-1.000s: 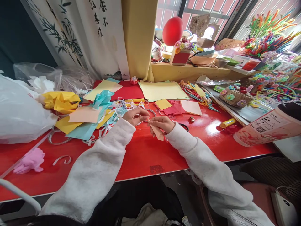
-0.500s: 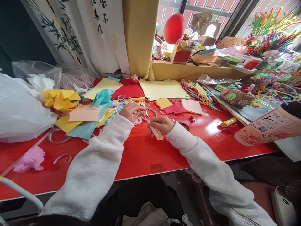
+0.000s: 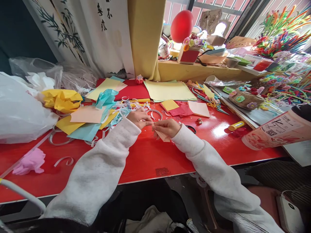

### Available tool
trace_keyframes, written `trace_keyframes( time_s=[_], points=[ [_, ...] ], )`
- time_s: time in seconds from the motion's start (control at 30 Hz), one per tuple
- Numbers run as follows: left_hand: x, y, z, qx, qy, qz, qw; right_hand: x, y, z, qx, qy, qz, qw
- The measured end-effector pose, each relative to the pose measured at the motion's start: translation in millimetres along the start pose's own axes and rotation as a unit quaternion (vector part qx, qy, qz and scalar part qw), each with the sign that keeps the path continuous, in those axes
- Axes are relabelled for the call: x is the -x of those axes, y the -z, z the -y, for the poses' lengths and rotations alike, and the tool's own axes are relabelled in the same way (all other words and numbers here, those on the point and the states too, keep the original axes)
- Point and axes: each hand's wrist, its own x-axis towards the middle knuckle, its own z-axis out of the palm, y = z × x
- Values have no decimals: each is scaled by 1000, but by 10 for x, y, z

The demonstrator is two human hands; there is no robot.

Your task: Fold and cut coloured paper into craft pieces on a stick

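Observation:
Over the red table, my right hand (image 3: 168,127) pinches a small folded piece of peach paper (image 3: 163,136), whose wider end hangs below the fingers. The fingers of my left hand (image 3: 140,119) are closed at the paper's narrow tip, thumb and fingertips meeting the right fingertips. Most of that tip is hidden by the fingers. Just right of my right hand lies a black scissor handle (image 3: 191,129). Behind the hands, a roll of clear tape or ring (image 3: 155,115) rests among curled paper strips.
Left are crumpled yellow paper (image 3: 62,101), flat peach and blue sheets (image 3: 86,114) and a white plastic bag (image 3: 24,110). At the back lie pale yellow sheets (image 3: 170,90). Right are small bells (image 3: 199,121), a glue stick (image 3: 236,126) and a tilted pink cup (image 3: 277,129).
My left hand has moved slightly right and down, its spread fingers closing onto the tip of the folded paper. My right hand stays in place, holding the paper.

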Motion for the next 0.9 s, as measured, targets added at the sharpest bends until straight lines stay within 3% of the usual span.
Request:
trace_keyframes(
  time_s=[0.2,0.33,0.53,0.63,0.77,0.9],
  points=[
    [-6,10,12,14,64,81,995,-13,-1,-22,35,2,-27,999],
    [-13,-15,39,-25,88,72,993,-18,-22,-26,70,-10,-42,997],
    [6,-54,85,-26,35,43,998,-19,-39,-48,56,-6,-41,998],
    [1,-78,117,-26,40,41,998,-29,-22,-74,55,-6,-41,998],
    [-12,-65,93,-10,77,13,997,-40,-2,-71,35,-29,-58,997],
    [-3,-27,32,108,163,35,980,-34,-15,-16,-16,-44,-66,997]
  ],
)
